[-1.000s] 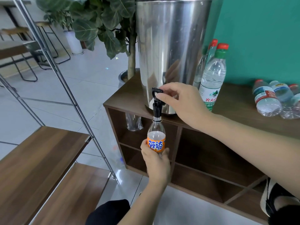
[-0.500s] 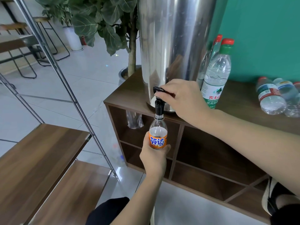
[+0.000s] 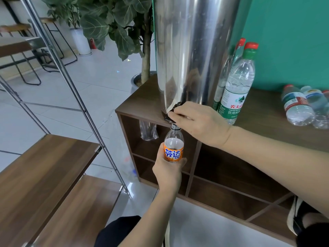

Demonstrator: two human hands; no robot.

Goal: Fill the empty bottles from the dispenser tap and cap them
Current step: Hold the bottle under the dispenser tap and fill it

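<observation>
Holding a small clear bottle [image 3: 173,147] with an orange label, the left hand [image 3: 169,172] sits at the centre of the head view, its fingers and thumb curled round the lower part of the bottle. The bottle stands upright with its open neck just under the black tap [image 3: 172,114], and liquid reaches up to about the top edge of the label.

Above it, the right hand [image 3: 201,122] comes in from the right of the frame, fingers curled over the tap lever and pinching it. The tap juts from the bottom of a tall shiny metal dispenser [image 3: 192,50] that fills the upper middle of the frame and stands on a dark wooden cabinet [image 3: 142,102] with open cubbies below.

Just right of the dispenser, two upright water bottles [image 3: 236,82] with red caps stand on the cabinet top, one behind the other. At the far right edge, more bottles [image 3: 299,107] lie on their sides on the same top, blurred. A clear empty bottle [image 3: 148,131] shows in the upper left cubby, though how it is held there cannot be told.

A leafy potted plant [image 3: 114,22] rises behind the cabinet at upper centre. A metal-framed wooden shelf [image 3: 44,168] takes the lower left.
</observation>
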